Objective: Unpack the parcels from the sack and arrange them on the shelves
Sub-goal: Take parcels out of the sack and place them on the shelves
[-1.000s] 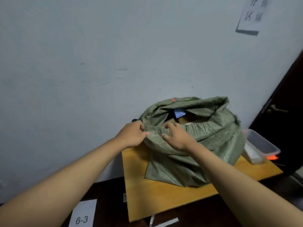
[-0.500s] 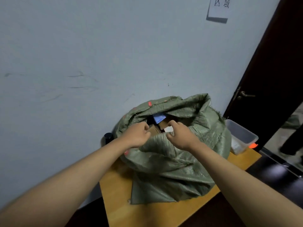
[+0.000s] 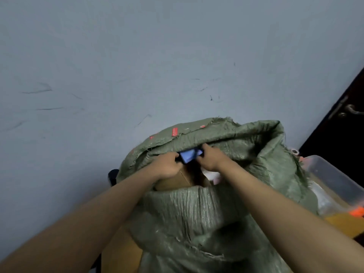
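Observation:
A green woven sack [image 3: 199,217] stands open on a wooden table [image 3: 122,257] against the wall. Both my hands reach into its mouth. My left hand [image 3: 167,166] grips the left end of a small blue parcel [image 3: 190,155] deep in the sack, and my right hand [image 3: 209,159] grips its right end. Under the hands lies a brown cardboard box [image 3: 175,180], with a pale parcel [image 3: 213,175] beside it. The rest of the sack's contents is hidden by the fabric.
A clear plastic bin [image 3: 334,184] with an orange latch sits on the table right of the sack. A dark door with a handle [image 3: 352,111] stands at the far right. A small black object [image 3: 113,175] is behind the sack's left side, by the wall.
Both hands left the sack's rim and went deeper inside, taking hold of the blue parcel. The camera moved closer and now looks down into the sack.

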